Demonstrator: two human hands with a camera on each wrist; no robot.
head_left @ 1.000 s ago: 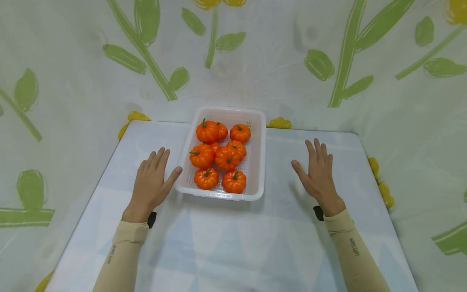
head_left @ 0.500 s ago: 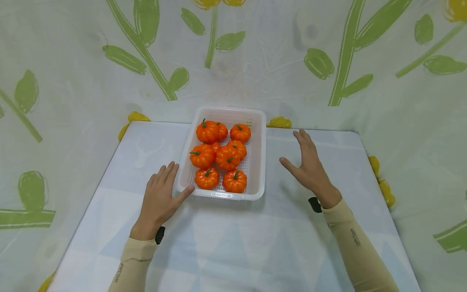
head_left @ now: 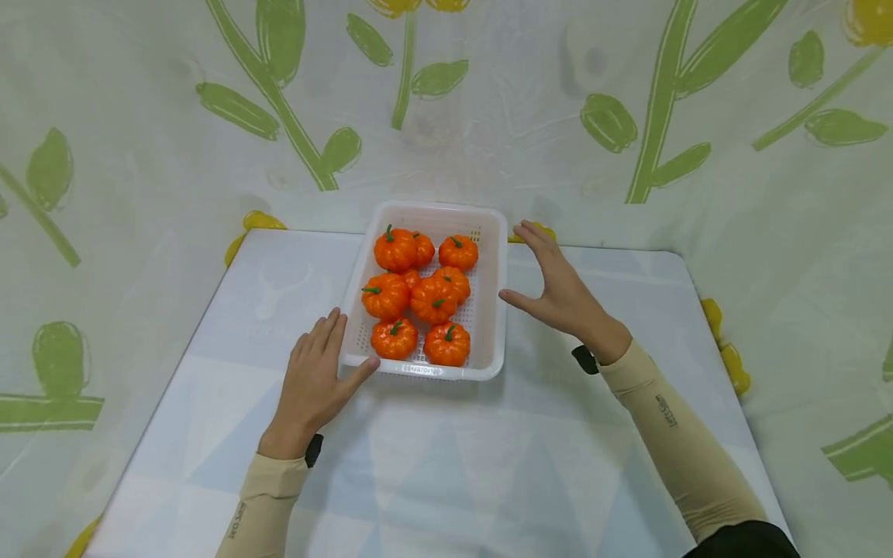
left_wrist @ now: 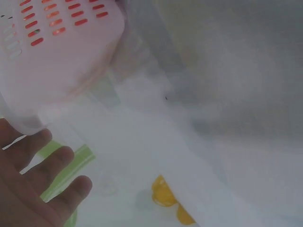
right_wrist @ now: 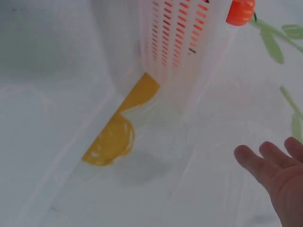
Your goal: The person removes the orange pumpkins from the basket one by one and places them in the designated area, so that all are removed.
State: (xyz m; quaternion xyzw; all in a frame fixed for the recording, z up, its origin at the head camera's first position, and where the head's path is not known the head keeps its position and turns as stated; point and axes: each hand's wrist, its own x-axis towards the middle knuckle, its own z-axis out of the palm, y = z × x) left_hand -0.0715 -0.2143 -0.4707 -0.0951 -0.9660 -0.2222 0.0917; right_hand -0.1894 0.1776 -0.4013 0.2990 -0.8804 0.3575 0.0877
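A white plastic basket with slotted walls holds several small orange pumpkins with green stems. At its near left corner is my left hand, fingers extended along the outer left side and thumb at the front rim. In the left wrist view, fingertips of that hand meet the basket's edge; whether they press on it I cannot tell. My right hand hovers by the right rim, fingers straight and thumb spread, holding nothing. The right wrist view shows its fingers apart from the basket wall.
The basket stands at the back of a table with a pale blue and white triangle-patterned cover. Behind and around hangs a whitish curtain printed with green stems and yellow flowers.
My left hand has moved right and nearer to me, up to the basket's near left corner. My right hand has swung left and away from me toward the right rim. The basket stays put.
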